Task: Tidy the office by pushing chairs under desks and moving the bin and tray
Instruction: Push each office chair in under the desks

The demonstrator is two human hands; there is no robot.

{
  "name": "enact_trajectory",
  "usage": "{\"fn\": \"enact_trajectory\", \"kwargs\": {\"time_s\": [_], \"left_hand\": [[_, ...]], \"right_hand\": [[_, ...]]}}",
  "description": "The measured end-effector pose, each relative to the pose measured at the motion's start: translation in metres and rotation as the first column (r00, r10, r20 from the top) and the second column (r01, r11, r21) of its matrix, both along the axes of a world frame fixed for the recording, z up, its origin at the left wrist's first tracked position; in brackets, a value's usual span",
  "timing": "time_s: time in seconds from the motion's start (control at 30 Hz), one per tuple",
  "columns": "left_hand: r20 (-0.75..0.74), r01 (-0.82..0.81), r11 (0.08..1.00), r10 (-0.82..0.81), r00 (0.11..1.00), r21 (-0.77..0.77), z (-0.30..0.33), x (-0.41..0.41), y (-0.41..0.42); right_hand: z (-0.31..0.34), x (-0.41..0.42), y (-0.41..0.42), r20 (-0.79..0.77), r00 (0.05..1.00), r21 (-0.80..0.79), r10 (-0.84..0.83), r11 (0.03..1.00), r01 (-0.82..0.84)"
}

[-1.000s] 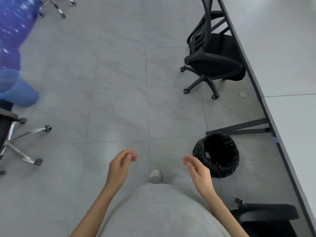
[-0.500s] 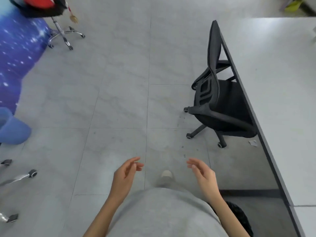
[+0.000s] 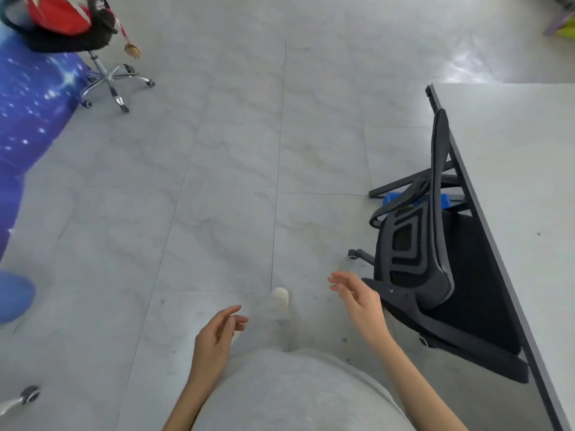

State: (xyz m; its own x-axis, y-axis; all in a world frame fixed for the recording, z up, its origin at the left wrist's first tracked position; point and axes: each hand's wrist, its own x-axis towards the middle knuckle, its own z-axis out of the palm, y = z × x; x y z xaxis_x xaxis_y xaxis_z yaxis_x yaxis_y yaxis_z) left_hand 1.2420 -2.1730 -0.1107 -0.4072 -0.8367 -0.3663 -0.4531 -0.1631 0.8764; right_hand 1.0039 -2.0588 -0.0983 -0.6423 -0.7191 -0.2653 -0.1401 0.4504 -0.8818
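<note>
A black mesh office chair stands at the right, its seat tucked partly under the grey desk, its back along the desk edge. My right hand hangs empty with loose fingers just left of the chair's armrest, not touching it. Lower and to the left, my left hand is also empty, fingers relaxed. A blue object lies on the floor under the desk beyond the chair. The bin is out of view.
Another chair on a chrome base, with a red and black bag on it, stands at the top left beside a blue starry cloth. A chrome castor shows at the bottom left. Grey tiled floor spreads ahead.
The view has moved forward along the desk: the bin has dropped out of view and the black chair now lies close beside my right hand. Both hands stay empty.
</note>
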Motion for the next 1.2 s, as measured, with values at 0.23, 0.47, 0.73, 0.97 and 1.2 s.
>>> {"fn": "enact_trajectory", "kwargs": {"time_s": [0.23,0.47,0.73,0.97,1.2], "left_hand": [[0.002,0.433,0.887,-0.439,0.899,-0.162,0.051,-0.188,-0.184],[0.114,0.819,0.391,-0.872,0.475,-0.421,0.086,-0.404,-0.248],[0.361,0.735,-0.273,-0.932,-0.041,-0.621,0.082,-0.566,-0.207],[0.732,0.304,-0.848,-0.529,-0.429,-0.435,0.053,-0.639,-0.174],[0.639,0.092,-0.806,-0.527,-0.560,-0.584,0.033,-0.671,-0.169]], "right_hand": [[0.025,-0.072,-0.086,-0.070,0.976,0.035,-0.209,0.977,0.211],[0.075,-0.171,-0.128,-0.359,0.711,-0.095,-0.605,0.781,0.617],[0.057,-0.245,-0.131,-0.567,0.563,0.217,-0.602,0.550,0.806],[0.036,-0.250,-0.146,-0.550,0.541,0.424,-0.637,0.345,0.837],[0.032,-0.242,-0.156,-0.672,0.388,0.403,-0.630,0.128,0.906]]}}
